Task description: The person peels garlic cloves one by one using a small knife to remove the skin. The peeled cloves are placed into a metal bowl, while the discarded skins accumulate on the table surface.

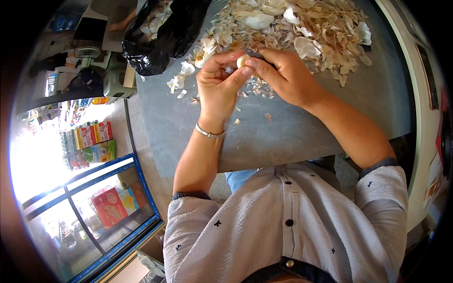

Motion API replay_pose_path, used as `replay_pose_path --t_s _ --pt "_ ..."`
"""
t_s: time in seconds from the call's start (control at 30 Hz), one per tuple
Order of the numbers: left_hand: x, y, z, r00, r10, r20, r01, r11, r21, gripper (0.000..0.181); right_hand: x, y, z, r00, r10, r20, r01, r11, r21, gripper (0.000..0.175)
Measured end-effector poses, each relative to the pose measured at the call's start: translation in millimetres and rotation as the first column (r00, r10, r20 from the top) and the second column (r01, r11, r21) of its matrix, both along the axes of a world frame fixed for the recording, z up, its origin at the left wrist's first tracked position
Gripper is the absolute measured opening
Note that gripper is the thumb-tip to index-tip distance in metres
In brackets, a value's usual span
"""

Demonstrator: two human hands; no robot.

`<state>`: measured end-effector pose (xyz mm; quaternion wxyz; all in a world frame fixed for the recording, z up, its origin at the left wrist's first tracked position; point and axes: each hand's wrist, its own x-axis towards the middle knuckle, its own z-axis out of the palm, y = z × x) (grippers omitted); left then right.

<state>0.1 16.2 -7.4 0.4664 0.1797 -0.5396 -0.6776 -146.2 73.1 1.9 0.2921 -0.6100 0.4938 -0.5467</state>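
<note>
My left hand [221, 83] pinches a pale garlic clove [242, 61] between thumb and fingers over the grey table [191, 131]. My right hand [288, 76] meets it there, its thumb tip against the clove. A small dark, flat tool [255, 54] shows between the fingers of my right hand; it looks like a knife, but most of it is covered. Just beyond both hands spreads a heap of dry garlic skins [329, 32]. A few loose skin scraps [180, 76] lie to the left of my left hand.
A black plastic bag [166, 39], with pale skins inside, rests at the table's far left. Left of the table are a fan [87, 53] and a glass case [113, 201] with boxes. A pale frame [407, 63] borders the right side.
</note>
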Motion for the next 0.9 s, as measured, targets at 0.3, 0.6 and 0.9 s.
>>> replay_pose_path --t_s 0.3,0.6,0.9 --pt "0 2 0 0.965 -0.072 -0.251 0.156 0.931 0.331 0.029 -4 2 6 0.992 0.054 -0.111 -0.048 0.997 0.057 0.026" --pt "1 -1 5 0.983 0.056 0.177 0.019 0.918 -0.396 0.034 -1 0 -1 1.0 0.004 -0.002 -0.004 1.0 0.018 0.028" --pt "1 3 22 0.726 0.493 0.479 -0.028 0.717 -0.696 0.039 0 3 -1 0.982 0.015 -0.189 -0.017 1.0 -0.008 0.028"
